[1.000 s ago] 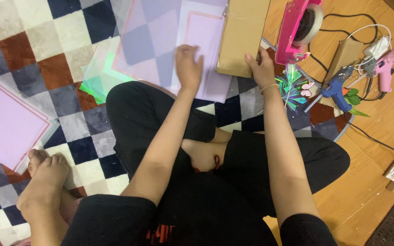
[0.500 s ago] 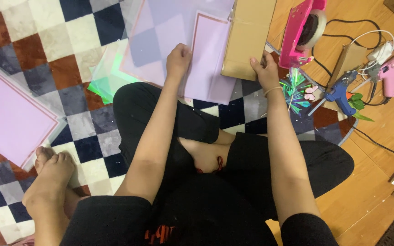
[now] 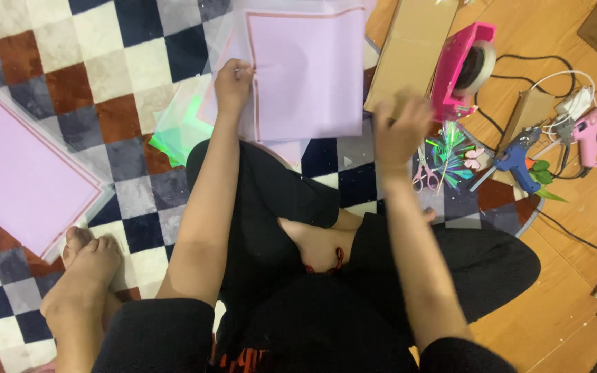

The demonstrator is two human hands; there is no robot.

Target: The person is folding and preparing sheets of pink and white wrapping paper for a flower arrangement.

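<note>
At the bottom of the frame the person sits cross-legged in black clothing, with one bare foot (image 3: 81, 276) at the lower left on the checked rug (image 3: 70, 76).

Up the middle of the frame, the left hand (image 3: 233, 86) pinches the left edge of a lilac sheet with a pink border (image 3: 309, 72), thumb and fingers closed on the paper, which is lifted off the rug at upper centre. More pale sheets lie under it, with a green translucent sheet (image 3: 181, 128) showing at their left.

The right hand (image 3: 399, 131) hangs in the air right of centre, blurred by motion. Its fingers look loosely curled and hold nothing that can be made out, though the blur means I cannot tell for sure. It sits just below the lower end of a brown cardboard piece (image 3: 409, 52) and beside a pink tape dispenser (image 3: 461, 65).

The step in hand looks like picking up or sorting the lilac sheet, held by one hand only. As a judgement, the next move calls for a second grip on the sheet's free right edge so that it does not sag or crease.

Further right lie scissors (image 3: 423, 176) and a small green and pink trimming, then a blue glue gun (image 3: 513, 159) and a pink glue gun (image 3: 592, 131) with their cords on the wooden floor (image 3: 575, 276). A second large lilac sheet (image 3: 15, 173) lies at the left edge.
</note>
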